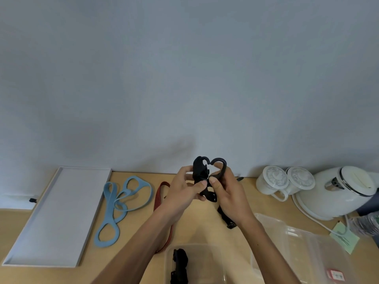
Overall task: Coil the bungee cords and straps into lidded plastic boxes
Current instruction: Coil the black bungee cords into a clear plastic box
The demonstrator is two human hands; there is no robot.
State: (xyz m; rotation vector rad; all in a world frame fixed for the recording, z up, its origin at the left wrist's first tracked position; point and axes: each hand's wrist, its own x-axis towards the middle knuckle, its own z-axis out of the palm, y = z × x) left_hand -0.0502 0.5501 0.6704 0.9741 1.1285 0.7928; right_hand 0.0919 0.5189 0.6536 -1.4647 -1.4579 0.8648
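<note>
A black bungee cord (205, 182) with 2 curved plastic hooks is held up just above the middle of the lower frame, folded into a short bundle, the hooks side by side at the top and curling toward each other. The left hand (183, 192) grips the bundle's left side, thumb pressed across its front and fingers curled behind. The right hand (228, 192) pinches the right hook's shank, thumb in front and fingers wrapped round the back. A loose black tail hangs below the right wrist toward the light wooden table (61, 275).

At bottom centre stands an open clear plastic box (215, 261) with a bundled black strap (180, 265) inside. A clear plastic lid (297, 240) lies at lower right.

Left of the hands lie a red-and-black striped strap (162, 193), a tangled light-blue rubber band (121, 203) and a flat grey tray (57, 212). At right stand 2 lidded white mugs (274, 182) and a white kettle (344, 193).
</note>
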